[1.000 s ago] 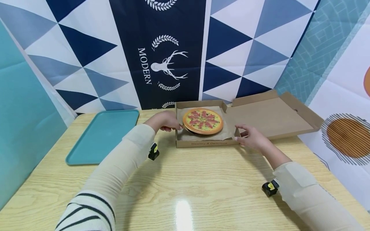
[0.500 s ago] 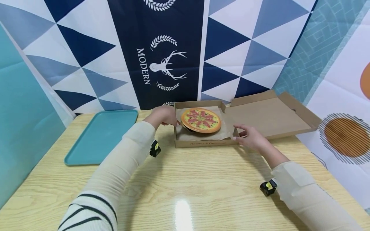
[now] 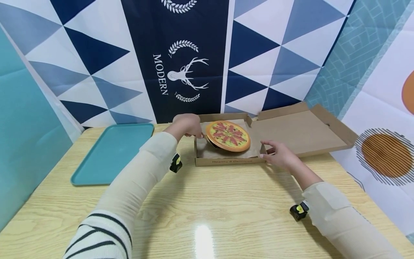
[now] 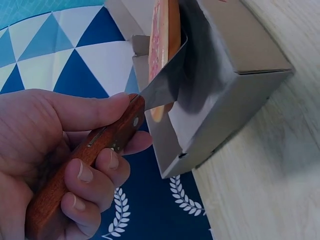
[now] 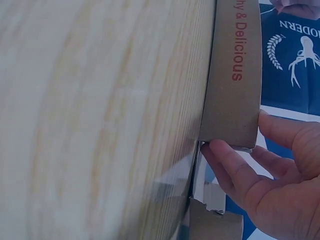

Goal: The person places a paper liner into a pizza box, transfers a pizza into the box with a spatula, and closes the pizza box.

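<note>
In the head view my left hand (image 3: 188,125) is at the left wall of an open cardboard pizza box (image 3: 207,162). The left wrist view shows it gripping the brown wooden handle (image 4: 92,157) of a pizza server, thumb along the top and fingers curled beneath. Its flat metal blade (image 4: 167,80) runs under a round toy-like pizza (image 3: 228,136), which is tilted with its left side raised over the paper lining (image 3: 203,149). My right hand (image 3: 279,154) pinches the box's front right corner, thumb on the upper edge and fingertips at the lower edge.
The box lid (image 3: 300,131) lies folded out to the right. A teal tray (image 3: 113,154) rests on the wooden table (image 3: 181,216) at the left. Patterned cloth (image 3: 191,43) hangs right behind the box.
My left hand has risen, and the server has tipped the pizza up on its left side. The pizza first slid slightly left, then back right. My right hand stays at the box corner.
</note>
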### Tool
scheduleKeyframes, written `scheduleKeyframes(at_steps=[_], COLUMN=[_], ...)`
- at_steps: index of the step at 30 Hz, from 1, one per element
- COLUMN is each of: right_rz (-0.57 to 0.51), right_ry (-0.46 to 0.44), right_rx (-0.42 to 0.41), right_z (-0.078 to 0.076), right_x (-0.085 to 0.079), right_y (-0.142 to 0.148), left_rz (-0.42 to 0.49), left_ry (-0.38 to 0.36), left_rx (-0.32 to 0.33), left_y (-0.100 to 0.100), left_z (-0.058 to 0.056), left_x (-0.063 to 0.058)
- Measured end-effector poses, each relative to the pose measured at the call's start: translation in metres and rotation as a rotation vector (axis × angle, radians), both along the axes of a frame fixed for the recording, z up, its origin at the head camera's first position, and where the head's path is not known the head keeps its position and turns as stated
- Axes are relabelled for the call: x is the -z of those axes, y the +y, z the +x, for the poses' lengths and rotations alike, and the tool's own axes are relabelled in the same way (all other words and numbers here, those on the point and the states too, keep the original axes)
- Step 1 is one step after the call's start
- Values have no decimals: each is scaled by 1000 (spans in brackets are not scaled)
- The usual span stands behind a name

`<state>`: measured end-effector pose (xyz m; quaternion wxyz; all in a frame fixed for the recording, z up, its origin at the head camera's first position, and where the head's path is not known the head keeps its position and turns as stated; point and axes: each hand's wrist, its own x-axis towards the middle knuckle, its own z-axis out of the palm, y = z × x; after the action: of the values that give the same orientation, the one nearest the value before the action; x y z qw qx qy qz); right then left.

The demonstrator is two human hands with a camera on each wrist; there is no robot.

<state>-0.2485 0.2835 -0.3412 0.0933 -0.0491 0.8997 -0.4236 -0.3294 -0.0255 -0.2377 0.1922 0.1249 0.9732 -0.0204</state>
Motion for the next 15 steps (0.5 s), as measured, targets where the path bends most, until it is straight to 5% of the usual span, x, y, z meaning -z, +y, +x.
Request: scheduleKeyframes(at_steps=[15], right_rz=[5], right_ry=[1], right_rx=[4], right_z=[-1], right_x=[0], right_y=[1], left_rz=[-58], left_ry=[-111], left_rx=[29], left_y=[16], left_z=[-15], left_x=[-26])
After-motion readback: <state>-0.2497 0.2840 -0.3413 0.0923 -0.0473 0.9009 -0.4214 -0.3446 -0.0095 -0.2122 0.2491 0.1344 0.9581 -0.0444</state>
